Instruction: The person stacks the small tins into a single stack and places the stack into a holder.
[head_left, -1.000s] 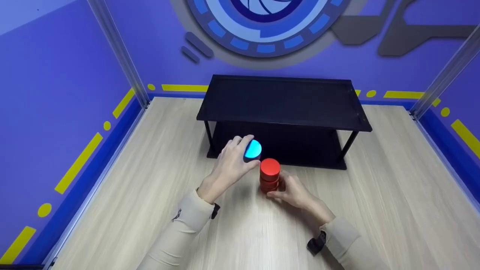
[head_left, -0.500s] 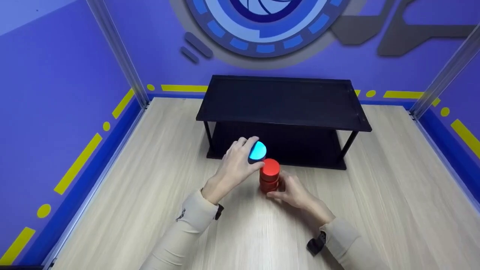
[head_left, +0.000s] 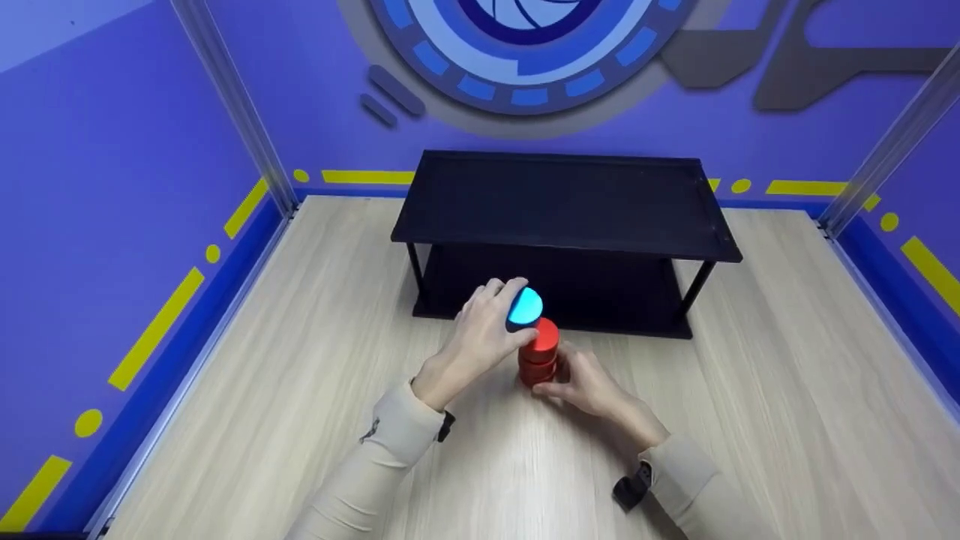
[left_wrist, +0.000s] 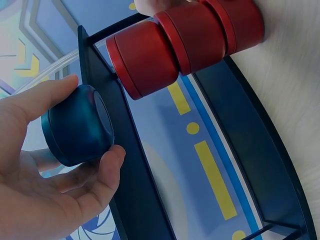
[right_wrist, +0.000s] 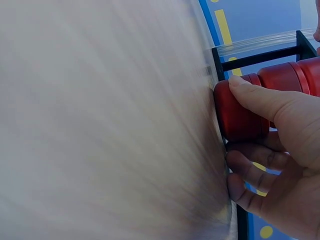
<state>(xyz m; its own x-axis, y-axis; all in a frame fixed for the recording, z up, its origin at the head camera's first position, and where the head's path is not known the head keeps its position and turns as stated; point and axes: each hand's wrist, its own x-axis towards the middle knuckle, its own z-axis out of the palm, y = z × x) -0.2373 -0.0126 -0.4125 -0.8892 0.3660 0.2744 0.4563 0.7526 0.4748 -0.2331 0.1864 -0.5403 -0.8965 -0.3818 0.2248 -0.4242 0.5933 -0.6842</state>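
My left hand point(head_left: 484, 322) pinches a small round blue tin point(head_left: 526, 306) between thumb and fingers. In the left wrist view the blue tin point(left_wrist: 79, 127) hangs in the air, apart from the stack's top tin. Three lidded red tins stand upright in a stack; the top red tin point(left_wrist: 142, 59), middle red tin point(left_wrist: 197, 37) and bottom red tin point(left_wrist: 245, 22) show there. My right hand point(head_left: 589, 381) holds the bottom red tin point(right_wrist: 242, 107) near the table, thumb on one side and fingers on the other.
Behind the stack stands a black two-tier rack point(head_left: 562, 202), its lower shelf partly hidden by the left hand and tins. The wood-grain table point(head_left: 315, 337) is bounded by blue printed walls point(head_left: 97, 195) with metal corner posts.
My left hand has carried the blue tin to the right and slightly down, closer to the top of the red stack. My right hand and the red tins have stayed in place.
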